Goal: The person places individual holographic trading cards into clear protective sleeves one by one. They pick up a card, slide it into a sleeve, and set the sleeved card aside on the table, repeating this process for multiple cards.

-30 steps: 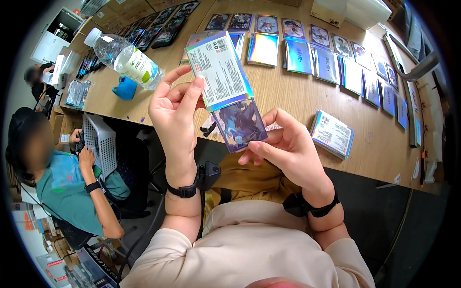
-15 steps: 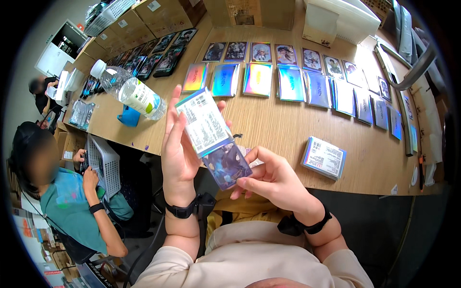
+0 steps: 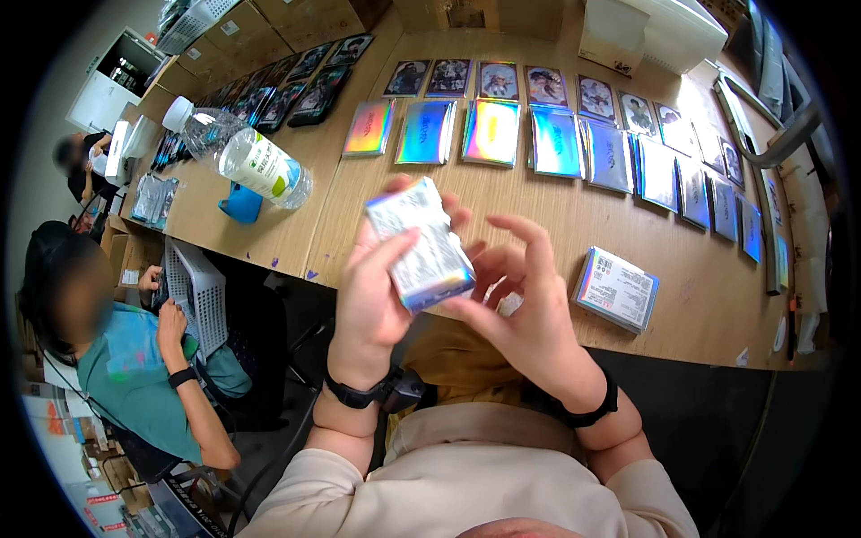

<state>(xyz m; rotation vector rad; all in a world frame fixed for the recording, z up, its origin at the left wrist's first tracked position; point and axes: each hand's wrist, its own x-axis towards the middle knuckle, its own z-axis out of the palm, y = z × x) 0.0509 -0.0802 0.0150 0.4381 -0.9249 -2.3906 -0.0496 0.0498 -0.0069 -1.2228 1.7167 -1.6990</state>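
Note:
My left hand (image 3: 366, 291) is closed round a small stack of cards (image 3: 420, 238), its thumb across the white printed face. The stack is tilted and slightly blurred, with a dark strip showing along its lower edge. My right hand (image 3: 538, 309) is just right of the stack, fingers apart and curved, thumb near the lower corner. Whether that thumb touches the stack I cannot tell. Right of my right hand, another white-faced card stack (image 3: 617, 291) lies on the table (image 3: 359, 211).
Shiny rainbow-coloured packs (image 3: 491, 132) form a row beyond my hands, with picture cards (image 3: 498, 81) behind them. To the left are a water bottle (image 3: 256, 161), a blue object (image 3: 240, 204) and dark card packs (image 3: 318, 97). A co-worker (image 3: 161, 368) sits left, beside a white basket (image 3: 208, 309).
The dark picture card that stuck out below the white-faced cards is now mostly hidden at the stack. My right hand has let go of it and opened. The stack has shifted slightly right.

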